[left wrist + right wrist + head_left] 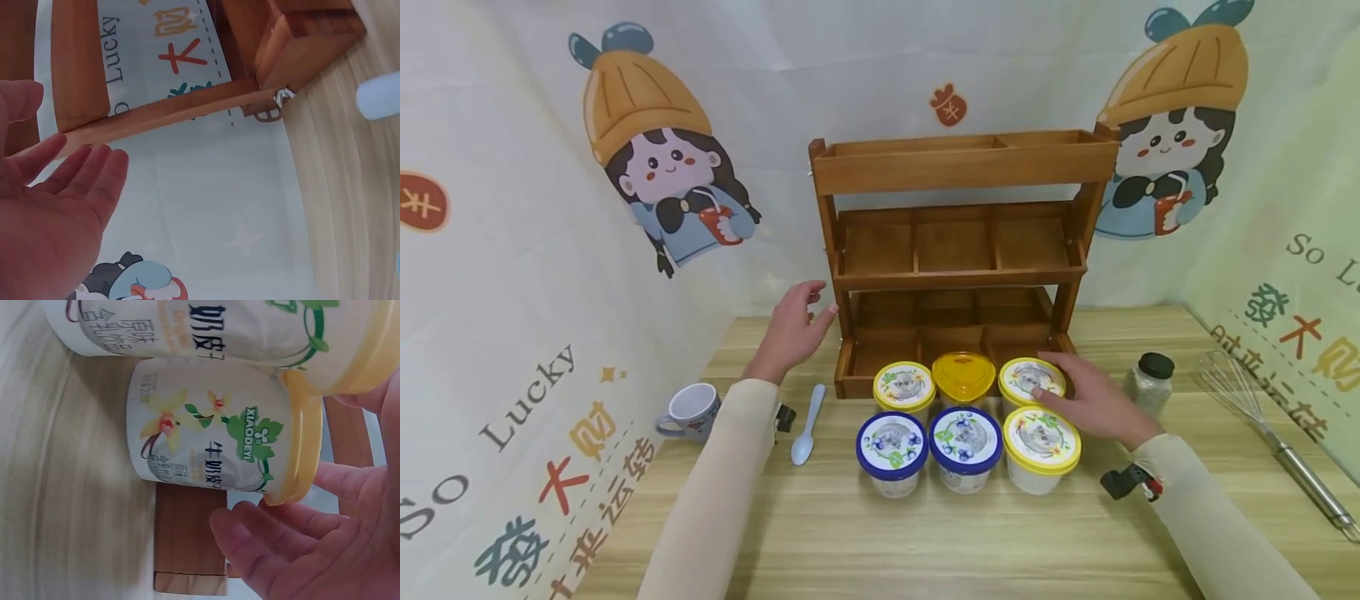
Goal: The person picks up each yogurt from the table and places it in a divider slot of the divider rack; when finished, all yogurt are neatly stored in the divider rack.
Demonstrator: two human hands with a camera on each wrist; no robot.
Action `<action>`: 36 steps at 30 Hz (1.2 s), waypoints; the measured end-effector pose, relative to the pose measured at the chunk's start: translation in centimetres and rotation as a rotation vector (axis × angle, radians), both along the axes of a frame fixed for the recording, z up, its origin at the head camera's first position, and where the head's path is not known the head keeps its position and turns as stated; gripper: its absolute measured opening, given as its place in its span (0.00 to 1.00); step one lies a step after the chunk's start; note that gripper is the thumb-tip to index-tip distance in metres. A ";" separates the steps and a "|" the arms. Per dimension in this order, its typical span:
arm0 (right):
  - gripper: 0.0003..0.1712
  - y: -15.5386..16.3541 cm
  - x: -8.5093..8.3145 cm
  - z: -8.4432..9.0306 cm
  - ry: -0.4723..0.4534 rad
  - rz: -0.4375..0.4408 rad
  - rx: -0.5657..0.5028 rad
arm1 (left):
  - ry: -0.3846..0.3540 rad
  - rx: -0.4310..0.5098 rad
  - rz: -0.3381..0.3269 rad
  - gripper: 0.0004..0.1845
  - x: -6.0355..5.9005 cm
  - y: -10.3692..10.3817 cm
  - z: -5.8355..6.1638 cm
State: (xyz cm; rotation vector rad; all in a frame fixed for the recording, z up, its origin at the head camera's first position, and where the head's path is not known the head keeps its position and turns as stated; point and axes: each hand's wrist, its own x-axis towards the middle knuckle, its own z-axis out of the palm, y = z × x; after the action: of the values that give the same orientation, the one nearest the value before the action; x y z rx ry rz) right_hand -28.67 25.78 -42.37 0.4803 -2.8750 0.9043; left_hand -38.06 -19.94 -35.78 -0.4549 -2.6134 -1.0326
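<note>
"Hands well apart: right hand [1093, 397] with fingers loosely spread about the lid of the rear yellow-lidded tub [1032, 377], left hand [793, 329] relaxed, holding nothing, by the wooden rack [958, 279]."

"Has the right one got a grip?"

"No pinch that I can see! Thumb over the lid's near side, fingertips beyond it. And that tub stands on the bench [940, 550], right end of the back row."

"So which step are we watching?"

"Reaching to take hold, I'd judge. What it calls for is thumb and fingers closing on the rim, then a careful lift, because the front yellow-lidded tub [1042, 442] sits just before it."

"And the left?"

"Thumb tip just beside the rack's upright; touching or not, I can't tell."

"Take us outward!"

"Front row, two tubs with blue lids, left one [892, 446] and middle one [966, 446]. Behind them, another yellow-lidded tub [904, 385] and an amber container [964, 377], all before the rack."

"And the edges?"

"Pale spoon [805, 442] and mug [698, 422] out left; black-capped jar [1150, 387] and whisk [1303, 479] out right."
</note>
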 end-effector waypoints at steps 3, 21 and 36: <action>0.44 0.3 -0.2 -0.5 -0.018 0.006 -0.036 | 0.006 0.072 -0.006 0.28 -1.2 0.1 0.3; 0.43 1.7 -0.1 -2.4 -0.129 0.048 -0.274 | 0.026 0.359 0.026 0.23 -7.1 0.2 1.1; 0.44 3.5 -0.6 -2.9 -0.101 0.135 -0.374 | 0.044 0.460 0.005 0.18 -9.9 0.6 1.4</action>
State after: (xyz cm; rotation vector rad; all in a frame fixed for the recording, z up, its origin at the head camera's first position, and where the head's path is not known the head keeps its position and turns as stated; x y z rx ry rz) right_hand -29.31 29.33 -45.30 0.6072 -2.6850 1.4879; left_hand -47.92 -19.31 -34.37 -0.3527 -2.2343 -1.5448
